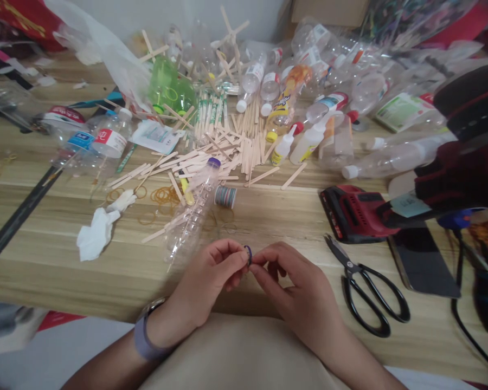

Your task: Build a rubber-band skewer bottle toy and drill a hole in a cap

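Note:
Close to the table's front edge, my left hand (217,276) pinches a small dark purple plastic ring (249,253) between thumb and fingers. On its other side, the thumb and index finger of my right hand (295,284) are closed at the ring's lower edge. Fingertips cover part of the ring. Just beyond my left hand lies a clear plastic bottle (191,216) with a purple cap (213,162), slanting away from me. Behind it sits a spool of multicoloured thread (225,197).
Black-handled scissors (352,268), a phone (425,260) and a red-black power tool (358,214) lie right. Loose wooden sticks (248,157), rubber bands (165,197), glue bottles (284,147) and many plastic bottles (252,76) crowd the back. Crumpled tissue (97,233) lies left.

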`<state>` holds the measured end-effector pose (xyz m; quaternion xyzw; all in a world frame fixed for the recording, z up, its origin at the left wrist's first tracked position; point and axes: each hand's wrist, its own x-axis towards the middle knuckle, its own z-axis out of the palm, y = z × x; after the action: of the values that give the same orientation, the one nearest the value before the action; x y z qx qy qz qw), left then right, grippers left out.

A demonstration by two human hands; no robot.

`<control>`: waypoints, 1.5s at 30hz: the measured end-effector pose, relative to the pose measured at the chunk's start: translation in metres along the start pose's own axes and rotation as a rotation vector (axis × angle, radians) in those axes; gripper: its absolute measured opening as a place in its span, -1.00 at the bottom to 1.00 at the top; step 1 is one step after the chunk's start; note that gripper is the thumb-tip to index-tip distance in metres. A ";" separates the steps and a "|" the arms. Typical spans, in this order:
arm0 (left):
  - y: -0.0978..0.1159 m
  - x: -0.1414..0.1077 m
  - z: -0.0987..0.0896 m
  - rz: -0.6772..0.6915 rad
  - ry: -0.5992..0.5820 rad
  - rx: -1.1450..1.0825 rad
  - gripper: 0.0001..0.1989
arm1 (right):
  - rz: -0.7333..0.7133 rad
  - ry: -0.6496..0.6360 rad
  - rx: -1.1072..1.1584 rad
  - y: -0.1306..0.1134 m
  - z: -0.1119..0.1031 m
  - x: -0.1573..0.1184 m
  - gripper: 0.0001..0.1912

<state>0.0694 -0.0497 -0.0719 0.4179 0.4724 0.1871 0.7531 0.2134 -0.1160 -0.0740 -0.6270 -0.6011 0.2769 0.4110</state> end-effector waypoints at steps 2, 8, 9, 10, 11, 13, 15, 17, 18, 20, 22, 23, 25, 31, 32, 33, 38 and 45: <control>-0.002 0.000 0.000 0.012 -0.006 -0.010 -0.78 | -0.013 0.013 -0.004 0.000 0.001 0.000 -0.86; -0.006 0.002 -0.001 0.009 -0.029 -0.078 -0.79 | -0.082 0.052 -0.085 0.004 0.003 -0.002 -0.89; -0.006 0.002 -0.001 -0.003 -0.031 -0.093 -0.78 | -0.110 0.065 -0.108 0.005 0.004 -0.002 -0.90; -0.006 0.003 0.000 -0.017 -0.034 -0.110 -0.78 | -0.138 0.079 -0.131 0.006 0.004 -0.003 -0.91; -0.007 0.003 0.000 -0.030 -0.037 -0.128 -0.78 | -0.166 0.091 -0.151 0.007 0.005 -0.003 -0.93; -0.007 0.003 0.001 -0.053 -0.043 -0.162 -0.77 | -0.213 0.102 -0.184 0.009 0.006 -0.003 -0.93; -0.007 0.003 0.002 -0.071 -0.046 -0.187 -0.76 | -0.256 0.110 -0.221 0.010 0.006 -0.003 -0.92; -0.007 0.004 0.002 -0.084 -0.045 -0.207 -0.75 | -0.301 0.118 -0.281 0.010 0.007 -0.002 -0.91; -0.008 0.004 0.002 -0.087 -0.042 -0.217 -0.75 | -0.322 0.127 -0.318 0.010 0.007 -0.002 -0.90; -0.008 0.005 0.002 -0.092 -0.036 -0.238 -0.74 | -0.355 0.140 -0.383 0.010 0.006 -0.001 -0.88; -0.009 0.006 0.002 -0.097 -0.036 -0.264 -0.72 | -0.371 0.140 -0.409 0.010 0.006 -0.001 -0.86; -0.009 0.006 0.002 -0.099 -0.039 -0.279 -0.72 | -0.368 0.136 -0.408 0.010 0.007 -0.001 -0.87; -0.010 0.006 0.002 -0.106 -0.045 -0.308 -0.71 | -0.348 0.119 -0.388 0.010 0.007 -0.001 -0.88; -0.011 0.006 0.003 -0.118 -0.021 -0.303 -0.72 | -0.307 0.147 -0.350 0.010 0.009 -0.002 -0.85; -0.012 0.005 0.003 -0.113 -0.018 -0.292 -0.73 | -0.297 0.153 -0.353 0.010 0.010 -0.002 -0.83; -0.012 0.005 0.003 -0.109 -0.019 -0.279 -0.74 | -0.286 0.157 -0.357 0.010 0.010 -0.002 -0.81; -0.011 0.003 0.005 -0.107 -0.029 -0.244 -0.76 | -0.264 0.167 -0.357 0.008 0.010 -0.002 -0.80; -0.012 0.004 0.005 -0.108 -0.035 -0.246 -0.75 | -0.256 0.175 -0.335 0.009 0.011 -0.002 -0.82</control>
<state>0.0744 -0.0567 -0.0825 0.2994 0.4544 0.1953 0.8159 0.2088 -0.1155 -0.0869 -0.6267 -0.6753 0.0632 0.3837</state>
